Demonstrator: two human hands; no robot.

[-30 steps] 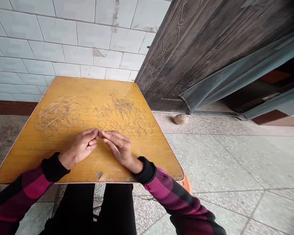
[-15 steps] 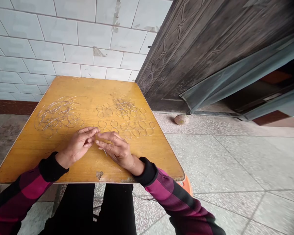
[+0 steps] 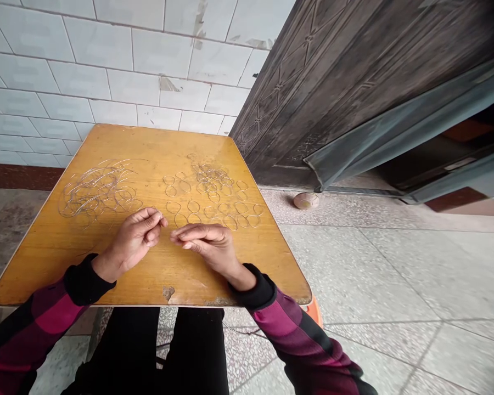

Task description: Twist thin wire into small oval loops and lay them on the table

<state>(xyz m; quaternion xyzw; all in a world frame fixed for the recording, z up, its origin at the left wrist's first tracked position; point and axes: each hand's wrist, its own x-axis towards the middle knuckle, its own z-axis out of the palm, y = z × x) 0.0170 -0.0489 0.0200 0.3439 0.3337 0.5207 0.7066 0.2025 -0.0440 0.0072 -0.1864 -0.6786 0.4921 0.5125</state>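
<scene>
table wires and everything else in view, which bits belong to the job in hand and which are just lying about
Likely part of the job:
- tangled wire pile
- bent wire loops
- table, as work surface

Apparently just lying about:
- roundish object on the floor
- orange item by the table's near corner

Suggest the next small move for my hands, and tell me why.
Perhaps bring the right hand to the fingertips of the left hand. The left thumb and fingers are pinched together, while the right hand sits just apart from them over the table. Whether the pinch holds a wire is too small to tell.
</scene>
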